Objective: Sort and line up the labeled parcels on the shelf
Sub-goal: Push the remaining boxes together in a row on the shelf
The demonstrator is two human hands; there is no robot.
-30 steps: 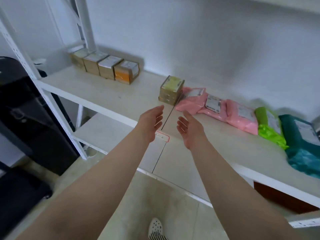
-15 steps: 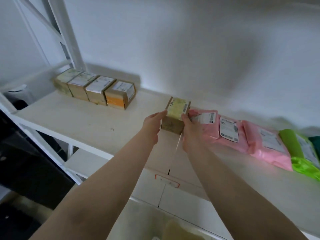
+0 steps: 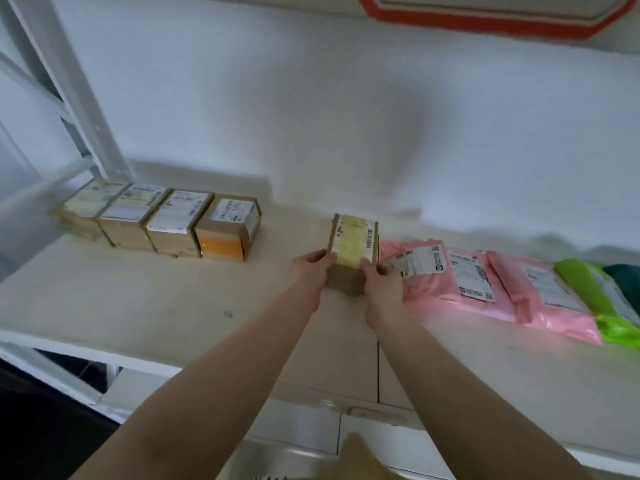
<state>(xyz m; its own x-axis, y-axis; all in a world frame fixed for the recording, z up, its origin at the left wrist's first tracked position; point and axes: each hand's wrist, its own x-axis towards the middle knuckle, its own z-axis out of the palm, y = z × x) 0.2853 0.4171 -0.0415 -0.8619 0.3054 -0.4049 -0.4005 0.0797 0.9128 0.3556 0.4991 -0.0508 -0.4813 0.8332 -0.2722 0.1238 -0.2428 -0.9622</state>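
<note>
A small brown cardboard box with a yellowish label (image 3: 353,242) stands mid-shelf. My left hand (image 3: 310,270) grips its left side and my right hand (image 3: 379,280) grips its right side. A row of several labeled brown boxes (image 3: 159,221) lines the back left of the white shelf (image 3: 138,306), the rightmost one with an orange side (image 3: 227,230). Right of the held box lie pink labeled mailer bags (image 3: 460,275), then a green bag (image 3: 595,292) and a dark teal bag (image 3: 623,273) at the frame's edge.
A white metal upright (image 3: 79,98) rises at the back left. The wall stands close behind the parcels. A red-edged board (image 3: 485,19) hangs overhead. A lower shelf level (image 3: 346,424) shows beneath the front edge. A gap lies between the box row and the held box.
Both hands reached forward from open in the air to the lone box and closed on its sides. The view has moved closer to the shelf.
</note>
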